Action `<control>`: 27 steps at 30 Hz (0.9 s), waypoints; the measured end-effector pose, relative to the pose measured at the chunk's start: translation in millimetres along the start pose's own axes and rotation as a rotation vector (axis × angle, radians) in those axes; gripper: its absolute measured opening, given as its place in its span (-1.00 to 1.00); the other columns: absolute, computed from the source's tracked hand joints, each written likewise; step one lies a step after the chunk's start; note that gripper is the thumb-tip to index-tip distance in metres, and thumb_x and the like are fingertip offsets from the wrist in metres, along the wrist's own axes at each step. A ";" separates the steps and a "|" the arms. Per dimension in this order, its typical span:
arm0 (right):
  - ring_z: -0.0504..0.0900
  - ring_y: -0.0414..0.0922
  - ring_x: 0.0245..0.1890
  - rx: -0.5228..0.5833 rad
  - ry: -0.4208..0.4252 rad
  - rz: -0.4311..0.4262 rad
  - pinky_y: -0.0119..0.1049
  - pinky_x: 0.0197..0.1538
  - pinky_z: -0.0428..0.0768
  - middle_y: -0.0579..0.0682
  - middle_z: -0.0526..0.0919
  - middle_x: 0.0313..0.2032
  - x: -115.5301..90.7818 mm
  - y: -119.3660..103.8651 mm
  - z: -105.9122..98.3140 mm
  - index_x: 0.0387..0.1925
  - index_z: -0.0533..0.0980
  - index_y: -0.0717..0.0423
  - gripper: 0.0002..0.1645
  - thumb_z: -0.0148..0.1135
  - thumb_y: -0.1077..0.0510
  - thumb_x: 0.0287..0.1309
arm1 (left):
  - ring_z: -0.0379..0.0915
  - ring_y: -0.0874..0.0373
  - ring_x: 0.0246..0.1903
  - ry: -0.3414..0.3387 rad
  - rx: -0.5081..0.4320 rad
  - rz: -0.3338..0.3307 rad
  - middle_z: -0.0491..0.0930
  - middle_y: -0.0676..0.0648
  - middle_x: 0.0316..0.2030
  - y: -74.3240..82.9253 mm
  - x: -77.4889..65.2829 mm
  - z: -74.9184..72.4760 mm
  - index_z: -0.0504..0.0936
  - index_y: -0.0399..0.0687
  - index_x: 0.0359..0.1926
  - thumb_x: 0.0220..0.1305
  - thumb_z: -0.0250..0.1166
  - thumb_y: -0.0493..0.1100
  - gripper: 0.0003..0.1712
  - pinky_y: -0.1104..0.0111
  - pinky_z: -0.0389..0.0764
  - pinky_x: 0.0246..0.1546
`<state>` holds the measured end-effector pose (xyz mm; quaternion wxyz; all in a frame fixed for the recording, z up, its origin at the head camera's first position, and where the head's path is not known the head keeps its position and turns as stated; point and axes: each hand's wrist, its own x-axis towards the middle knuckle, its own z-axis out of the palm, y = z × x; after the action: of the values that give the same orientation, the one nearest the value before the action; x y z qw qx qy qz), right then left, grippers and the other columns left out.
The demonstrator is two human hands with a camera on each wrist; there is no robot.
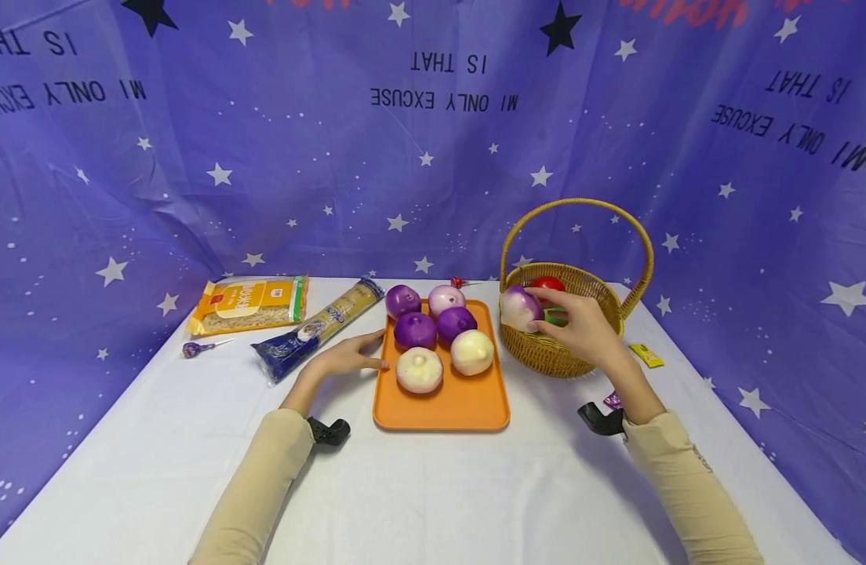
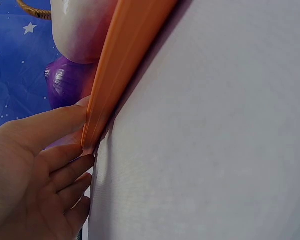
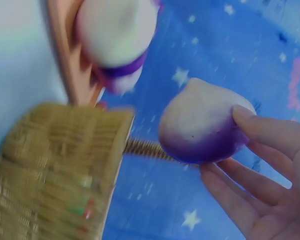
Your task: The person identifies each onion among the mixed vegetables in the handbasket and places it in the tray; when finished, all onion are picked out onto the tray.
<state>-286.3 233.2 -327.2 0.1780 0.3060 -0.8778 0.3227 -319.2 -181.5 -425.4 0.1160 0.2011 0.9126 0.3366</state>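
My right hand (image 1: 580, 328) pinches a white-and-purple toy onion (image 1: 519, 309) between thumb and fingers, above the left rim of a wicker basket (image 1: 546, 355). The right wrist view shows the same onion (image 3: 205, 122) held clear of the basket wall. Inside the basket lie a red tomato-like thing (image 1: 548, 286) and something green, partly hidden by the hand. At the left edge of an orange tray (image 1: 440, 414), my left hand (image 1: 344, 357) pinches the rim, thumb over it and fingers against its outer side. Several onions lie on the tray, among them a purple one (image 1: 415, 330) and a whitish one (image 1: 419, 370).
Left of the tray lie a blue-ended pasta packet (image 1: 323, 328), an orange noodle bag (image 1: 252, 304) and a purple lollipop (image 1: 193, 349). A red lollipop (image 1: 459, 282) lies behind the tray. Right of the basket are a yellow sachet (image 1: 646, 355) and a purple wrapper (image 1: 613, 400).
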 end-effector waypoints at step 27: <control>0.53 -0.15 0.14 -0.057 -0.431 -0.244 -0.21 0.20 0.50 -0.18 0.62 0.08 -19.1 -33.6 70.3 0.13 0.57 -0.03 -0.39 0.49 0.22 -0.02 | -0.03 -0.26 0.39 -0.004 0.006 0.002 0.12 -0.28 0.41 -2.9 1.5 -0.4 0.05 -0.14 0.49 0.26 0.29 0.08 -0.07 -0.11 -0.03 0.38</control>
<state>-258.2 173.5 -372.8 0.0327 0.4665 -0.8607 0.2013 -321.5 -183.1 -427.1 0.1166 0.2032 0.9132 0.3335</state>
